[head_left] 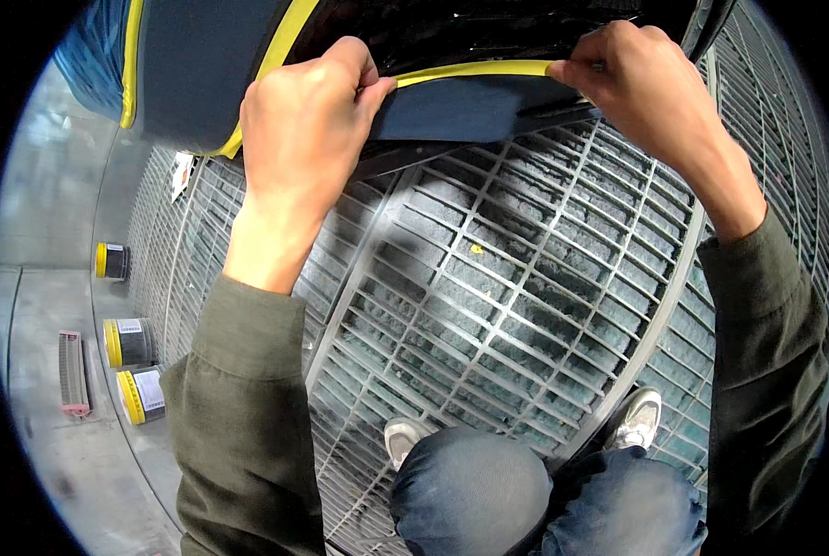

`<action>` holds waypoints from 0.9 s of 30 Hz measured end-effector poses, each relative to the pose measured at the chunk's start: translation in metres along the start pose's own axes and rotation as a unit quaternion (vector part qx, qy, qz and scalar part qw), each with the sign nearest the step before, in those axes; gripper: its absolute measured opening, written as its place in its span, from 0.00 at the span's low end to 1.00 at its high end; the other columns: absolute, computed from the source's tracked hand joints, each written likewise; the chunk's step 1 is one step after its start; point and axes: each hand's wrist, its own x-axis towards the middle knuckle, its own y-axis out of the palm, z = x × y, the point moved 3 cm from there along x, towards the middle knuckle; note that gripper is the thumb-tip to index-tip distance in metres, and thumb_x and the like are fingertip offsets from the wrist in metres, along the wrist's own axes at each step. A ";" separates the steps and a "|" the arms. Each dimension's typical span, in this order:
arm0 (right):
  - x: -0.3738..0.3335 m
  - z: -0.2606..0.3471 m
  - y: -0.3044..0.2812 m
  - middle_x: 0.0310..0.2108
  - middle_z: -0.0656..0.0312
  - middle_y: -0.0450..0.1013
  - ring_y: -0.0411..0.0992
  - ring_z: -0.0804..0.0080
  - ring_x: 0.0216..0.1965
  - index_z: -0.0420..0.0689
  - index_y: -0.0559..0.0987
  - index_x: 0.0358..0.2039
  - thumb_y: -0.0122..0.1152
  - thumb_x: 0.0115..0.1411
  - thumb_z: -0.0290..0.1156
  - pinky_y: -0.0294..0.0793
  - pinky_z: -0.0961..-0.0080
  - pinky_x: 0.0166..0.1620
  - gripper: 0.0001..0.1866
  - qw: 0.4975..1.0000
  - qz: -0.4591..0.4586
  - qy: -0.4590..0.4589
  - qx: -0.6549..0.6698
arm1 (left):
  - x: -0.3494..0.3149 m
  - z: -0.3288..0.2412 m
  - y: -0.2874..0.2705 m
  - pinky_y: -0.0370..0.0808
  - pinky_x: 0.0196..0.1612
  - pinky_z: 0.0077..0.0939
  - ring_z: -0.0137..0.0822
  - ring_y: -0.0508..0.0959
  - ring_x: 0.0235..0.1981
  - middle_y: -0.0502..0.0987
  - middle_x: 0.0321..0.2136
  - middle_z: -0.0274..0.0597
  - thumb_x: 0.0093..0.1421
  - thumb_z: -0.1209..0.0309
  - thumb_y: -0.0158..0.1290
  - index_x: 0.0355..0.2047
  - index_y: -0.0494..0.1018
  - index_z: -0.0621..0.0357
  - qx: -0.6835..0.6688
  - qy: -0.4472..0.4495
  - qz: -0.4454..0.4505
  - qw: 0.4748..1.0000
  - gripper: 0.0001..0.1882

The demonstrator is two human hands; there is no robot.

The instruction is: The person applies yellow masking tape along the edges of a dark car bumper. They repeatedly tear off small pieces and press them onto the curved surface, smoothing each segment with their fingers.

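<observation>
**Both hands press a strip of yellow tape along the edge of a dark panel**

Nearest in the view are the person's knees in blue jeans (544,500) and 2 pale shoes (637,419), planted on a metal floor grate (488,306) whose bars bend toward the rim of the picture. A small yellow scrap (475,248) lies on the grate between the forearms. Both arms wear dark olive sleeves (238,417) and rise from the lower edge toward the far side.

To the left, on the smooth grey floor (53,463) beside the grate, stand 3 dark cans with yellow rims (134,366), 2 near and 1 farther off, and a reddish ribbed block (71,372) lies left of them.

Farther up, the left hand (308,125) is curled, its grip narrow, thumb and fingers pinching the left part of a yellow tape strip (470,71). The right hand (641,88) pinches the same strip at its right end, grip likewise closed on it. The tape runs taut between the 2 hands, lying along the lower edge of a dark grey panel (201,65) at the far side, just above the grate. More yellow tape borders the panel's left curve (132,65), and a glossy black surface (461,28) shows above the strip.
</observation>
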 end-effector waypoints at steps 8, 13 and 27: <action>0.006 0.012 -0.032 0.22 0.49 0.78 0.78 0.57 0.25 0.38 0.86 0.32 0.66 0.61 0.38 0.77 0.64 0.32 0.14 0.992 0.120 0.039 0.020 | 0.000 -0.003 0.003 0.75 0.24 0.34 0.43 0.81 0.21 0.78 0.17 0.41 0.52 0.64 0.67 0.25 0.75 0.54 0.006 -0.013 -0.018 1.000 0.12; 0.001 0.014 -0.024 0.25 0.46 0.79 0.80 0.51 0.30 0.39 0.86 0.31 0.66 0.59 0.39 0.79 0.60 0.37 0.14 0.997 0.072 0.020 -0.012 | -0.002 -0.004 0.002 0.74 0.23 0.32 0.41 0.80 0.20 0.77 0.16 0.39 0.52 0.63 0.68 0.24 0.75 0.54 0.003 -0.035 -0.042 0.999 0.13; 0.006 -0.015 0.014 0.23 0.52 0.79 0.78 0.62 0.24 0.37 0.85 0.34 0.65 0.63 0.41 0.76 0.69 0.29 0.17 1.000 -0.027 -0.014 0.001 | 0.006 -0.007 0.000 0.75 0.24 0.28 0.40 0.81 0.22 0.79 0.21 0.44 0.56 0.67 0.66 0.28 0.75 0.57 0.030 0.070 0.020 0.997 0.11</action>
